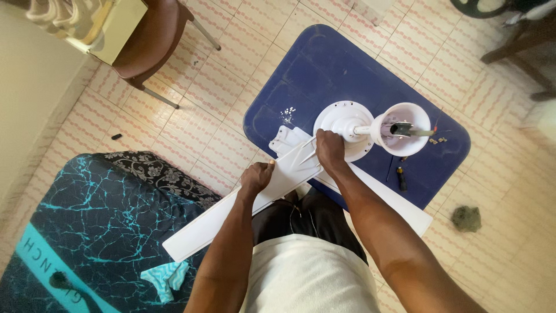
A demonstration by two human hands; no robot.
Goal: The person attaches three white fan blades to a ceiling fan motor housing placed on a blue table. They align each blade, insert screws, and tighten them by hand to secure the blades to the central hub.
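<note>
Both of my hands are on the white ceiling fan parts over the blue plastic table (324, 69). My left hand (256, 177) is clamped around the edge of a long white fan blade (231, 211), which slants from the table's near edge down toward my lap and out over the tiled floor (191, 110). My right hand (330, 149) is closed on a thin pointed tool, probably a screwdriver (308, 152), its tip pressed where the blade's bracket meets the round white motor housing (343, 119). That housing lies on the table with its rod running to the white cup-shaped canopy (401, 128) beside it. A second blade (399, 206) lies under my right forearm, jutting off the table. Small screws (288, 110) sit just left of the housing, and another screwdriver (401, 179) lies near the table's right edge
</note>
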